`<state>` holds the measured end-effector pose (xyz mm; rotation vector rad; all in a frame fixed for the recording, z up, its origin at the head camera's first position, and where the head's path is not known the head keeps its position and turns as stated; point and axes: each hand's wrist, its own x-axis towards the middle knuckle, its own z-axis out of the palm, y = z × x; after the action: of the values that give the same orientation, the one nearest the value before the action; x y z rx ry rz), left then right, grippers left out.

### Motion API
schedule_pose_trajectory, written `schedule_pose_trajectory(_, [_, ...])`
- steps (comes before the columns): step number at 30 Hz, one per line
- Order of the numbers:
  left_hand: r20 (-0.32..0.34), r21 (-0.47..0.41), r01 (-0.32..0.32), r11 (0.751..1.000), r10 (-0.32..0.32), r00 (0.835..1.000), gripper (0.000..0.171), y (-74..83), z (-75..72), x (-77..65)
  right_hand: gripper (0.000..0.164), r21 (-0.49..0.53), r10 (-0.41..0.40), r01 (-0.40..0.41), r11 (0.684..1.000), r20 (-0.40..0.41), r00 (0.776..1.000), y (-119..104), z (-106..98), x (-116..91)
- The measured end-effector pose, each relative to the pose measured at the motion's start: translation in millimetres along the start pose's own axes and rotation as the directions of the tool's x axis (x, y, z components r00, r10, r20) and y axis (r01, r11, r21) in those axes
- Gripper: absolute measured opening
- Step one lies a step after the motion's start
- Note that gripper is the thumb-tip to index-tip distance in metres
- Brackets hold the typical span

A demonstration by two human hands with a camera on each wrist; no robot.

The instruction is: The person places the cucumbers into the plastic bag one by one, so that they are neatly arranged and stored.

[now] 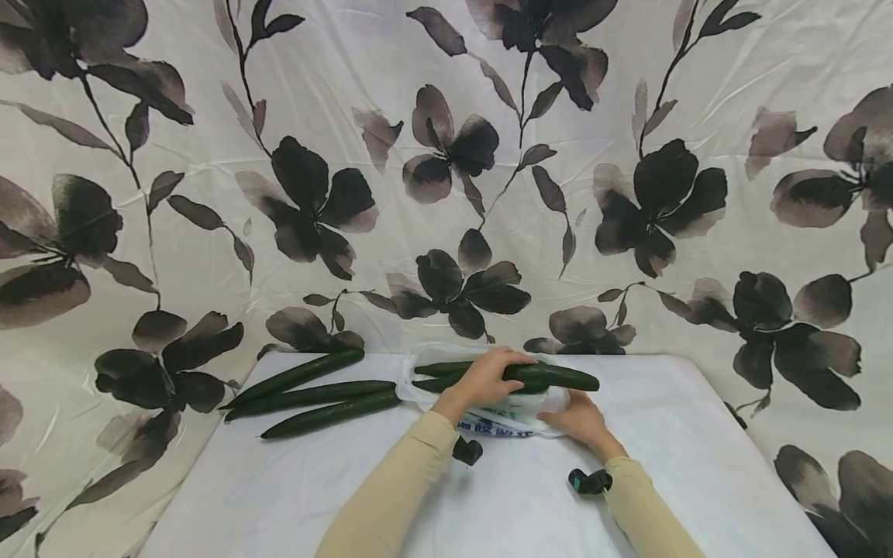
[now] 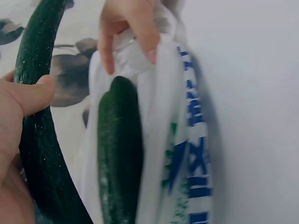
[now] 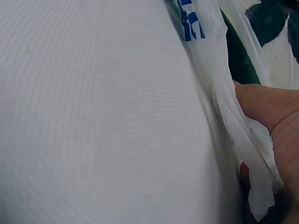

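Note:
My left hand [image 1: 488,378] grips a long dark green cucumber [image 1: 574,378] over the middle of a white plastic bag [image 1: 494,426]. In the left wrist view its thumb lies across this cucumber, which is beside the bag's opening. More cucumber [image 2: 119,154] lies inside the bag, its rounded end toward the right hand. At the bag's right end, my right hand [image 1: 582,420] pinches the plastic edge, with the thumb [image 3: 261,100] on the inner side. Blue and green print marks the bag's near side.
Three more cucumbers [image 1: 317,397] lie on the left of the white-covered table [image 1: 516,504], the nearer two reaching the bag's left end. A floral cloth [image 1: 446,194] hangs behind the table. Small black devices [image 1: 589,481] sit at both wrists.

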<state>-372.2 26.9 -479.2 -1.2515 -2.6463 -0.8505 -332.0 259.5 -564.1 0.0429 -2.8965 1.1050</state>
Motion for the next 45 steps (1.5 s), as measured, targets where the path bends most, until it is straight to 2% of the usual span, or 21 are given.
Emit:
schedule_pose_trajectory(5, [0.017,-0.028,0.041,0.999,-0.041,0.999,0.046,-5.6,7.1,-5.2,0.093,0.017,0.002,-0.002,1.0,-0.009,1.0,-2.2,0.6,-2.0])
schedule_pose_trajectory(13, [0.025,-0.018,0.143,0.99,-0.142,0.99,0.046,-15.4,6.5,-20.2,0.1,0.064,-0.007,0.008,0.998,-0.021,1.0,-4.1,0.8,-1.7])
schedule_pose_trajectory(20, [0.032,-0.001,0.202,0.979,-0.202,0.979,0.044,-33.1,9.3,-27.8,0.099,0.023,-0.022,0.022,0.999,0.002,1.0,-3.8,-1.7,2.1])
schedule_pose_trajectory(27, [0.039,-0.006,0.245,0.969,-0.245,0.969,0.043,-38.3,11.0,-35.7,0.097,0.019,-0.003,0.003,1.0,0.001,1.0,-6.0,-1.7,0.1])
schedule_pose_trajectory(38, [0.038,-0.002,0.267,0.964,-0.267,0.963,0.042,-40.1,16.4,-41.5,0.099,0.038,0.001,-0.001,0.999,-0.001,1.0,-5.5,3.2,-3.8])
schedule_pose_trajectory(45, [0.037,-0.025,0.25,0.968,-0.249,0.968,0.04,-42.7,16.8,-39.7,0.099,0.028,0.001,-0.001,1.0,-0.002,1.0,-4.6,1.8,-1.6])
